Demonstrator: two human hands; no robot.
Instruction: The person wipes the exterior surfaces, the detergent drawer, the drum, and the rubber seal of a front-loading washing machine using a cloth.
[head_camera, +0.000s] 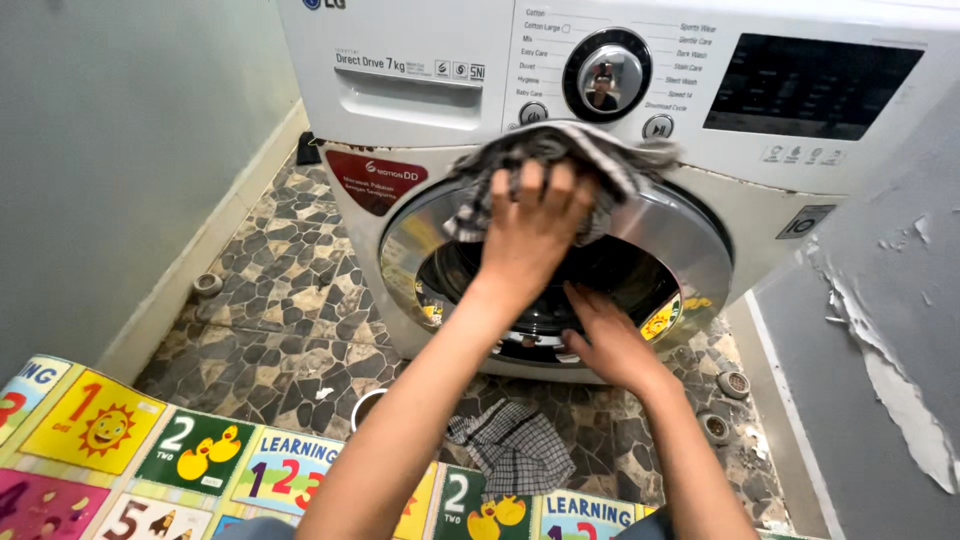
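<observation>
Grey checked cloth (555, 160) sits bunched under my left hand (530, 235), pressed flat against the top edge of the washing machine door (690, 245), right where the chrome ring meets the white front panel (420, 110). From what I see, the fingers of that hand are spread and lying over the cloth rather than pinching it; the palm pushes it onto the curved rim. The cloth's longer run goes sideways along the top of the ring, spilling past the fingers on both sides, a little further toward the right edge of the door. My right hand (610, 340) is lower, resting on the bottom lip of the door opening, fingers fairly straight and close together, holding nothing that I can make out; it looks like a brace. So the left hand is the one on the cloth, and the unwiped ring curves away down to either side of it. On the stone-pattern floor (270, 290) in front of the machine lies a second checked cloth (515, 445), crumpled, close to the near edge of the floor where the colourful number mat (190, 450) begins, and nearer to my right arm than my left.
</observation>
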